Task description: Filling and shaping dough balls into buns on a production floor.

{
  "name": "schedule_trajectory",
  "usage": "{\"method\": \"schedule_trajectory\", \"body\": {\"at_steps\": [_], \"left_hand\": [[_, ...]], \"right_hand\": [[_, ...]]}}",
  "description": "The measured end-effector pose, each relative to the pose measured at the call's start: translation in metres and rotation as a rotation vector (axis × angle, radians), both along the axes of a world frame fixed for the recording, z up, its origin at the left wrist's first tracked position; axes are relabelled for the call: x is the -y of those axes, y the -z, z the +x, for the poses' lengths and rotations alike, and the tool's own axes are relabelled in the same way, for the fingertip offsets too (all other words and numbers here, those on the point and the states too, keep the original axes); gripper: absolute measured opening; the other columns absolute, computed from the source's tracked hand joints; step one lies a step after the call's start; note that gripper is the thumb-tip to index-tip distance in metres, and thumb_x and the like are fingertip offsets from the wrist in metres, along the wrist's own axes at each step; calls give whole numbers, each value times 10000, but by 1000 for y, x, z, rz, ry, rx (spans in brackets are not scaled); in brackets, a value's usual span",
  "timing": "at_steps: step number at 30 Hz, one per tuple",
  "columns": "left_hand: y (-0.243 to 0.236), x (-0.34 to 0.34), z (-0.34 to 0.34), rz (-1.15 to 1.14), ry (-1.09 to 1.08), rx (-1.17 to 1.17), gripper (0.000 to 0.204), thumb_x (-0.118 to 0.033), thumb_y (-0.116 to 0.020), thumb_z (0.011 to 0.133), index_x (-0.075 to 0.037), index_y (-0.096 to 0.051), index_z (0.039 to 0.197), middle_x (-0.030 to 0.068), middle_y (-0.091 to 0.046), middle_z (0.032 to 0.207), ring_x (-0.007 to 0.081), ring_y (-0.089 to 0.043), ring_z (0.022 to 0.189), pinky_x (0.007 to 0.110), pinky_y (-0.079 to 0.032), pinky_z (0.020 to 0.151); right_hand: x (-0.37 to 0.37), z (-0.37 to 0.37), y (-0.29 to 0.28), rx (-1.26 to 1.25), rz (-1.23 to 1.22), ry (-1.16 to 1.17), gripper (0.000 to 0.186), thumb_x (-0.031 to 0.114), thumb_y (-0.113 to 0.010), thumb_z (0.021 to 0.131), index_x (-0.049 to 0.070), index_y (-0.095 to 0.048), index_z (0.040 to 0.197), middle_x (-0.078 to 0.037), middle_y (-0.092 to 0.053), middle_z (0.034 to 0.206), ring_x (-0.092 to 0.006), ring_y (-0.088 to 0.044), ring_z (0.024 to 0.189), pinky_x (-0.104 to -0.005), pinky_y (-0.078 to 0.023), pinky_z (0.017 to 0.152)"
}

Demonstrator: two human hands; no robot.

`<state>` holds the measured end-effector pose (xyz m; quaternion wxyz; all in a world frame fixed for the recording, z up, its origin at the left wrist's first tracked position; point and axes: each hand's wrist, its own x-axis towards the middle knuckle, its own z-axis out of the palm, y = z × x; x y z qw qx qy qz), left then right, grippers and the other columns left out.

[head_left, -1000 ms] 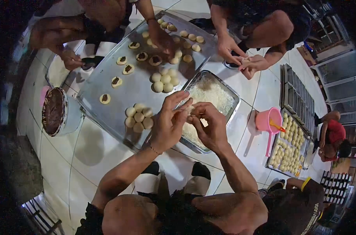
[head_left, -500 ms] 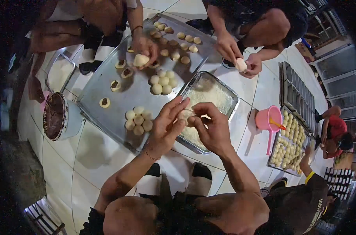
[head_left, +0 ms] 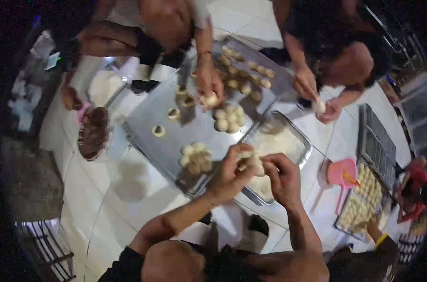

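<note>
Head view: my left hand (head_left: 230, 176) and right hand (head_left: 280, 175) still pinch the dough ball (head_left: 252, 161) between them, while a co-worker's hand (head_left: 209, 84) beyond has shifted right.

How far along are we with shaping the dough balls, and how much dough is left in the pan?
Done: a cluster of dough balls sits on the big metal tray, and a side tray of shaped pieces looks nearly full. In hand: the left hand and right hand pinch one dough piece over the dough pan. Left: the pan's pale dough and the tray's bare space.
</note>
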<state>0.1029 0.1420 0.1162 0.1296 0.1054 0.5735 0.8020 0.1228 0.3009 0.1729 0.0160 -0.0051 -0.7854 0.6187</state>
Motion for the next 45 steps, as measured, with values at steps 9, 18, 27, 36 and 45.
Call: {"method": "schedule_trajectory", "body": {"at_steps": [9,18,27,36,45], "left_hand": [[-12,3,8,-58,70,36,244,-111,-557,951,-46,-533,1185,16,-562,997,80,-509,804,215,-455,708],[21,15,9,331,133,552,266,-190,-540,978,-45,-557,1200,27,-618,959,103,-543,783,243,-475,681],[47,72,-16,-116,-43,425,259,-137,-596,916,-40,-601,1157,93,-645,1028,175,-593,798,318,-510,677],[150,149,-95,-1289,-478,-328,591,-110,-656,773,-31,-462,1326,215,-551,1174,377,-544,1063,399,-445,951],[184,226,-85,-1396,-855,-32,495,-65,-604,737,-8,-526,1223,202,-597,1059,377,-571,934,429,-479,868]], "right_hand": [[-8,2,8,96,-147,-12,95,8,-635,860,-42,-639,940,-92,-615,953,-181,-566,777,-267,-485,716],[13,6,15,84,-29,-130,132,-21,-618,866,-29,-628,996,-118,-611,1029,-189,-580,823,-269,-491,762],[34,13,33,54,-179,-179,193,21,-617,894,-30,-602,1079,-151,-593,1170,-221,-588,938,-302,-496,798],[-19,-15,63,-4,52,-53,219,61,-618,879,-1,-601,1089,-164,-568,1210,-260,-591,947,-333,-506,784],[-75,-2,168,90,644,58,187,56,-618,776,11,-632,957,-158,-625,844,-316,-587,711,-367,-495,656]]}}
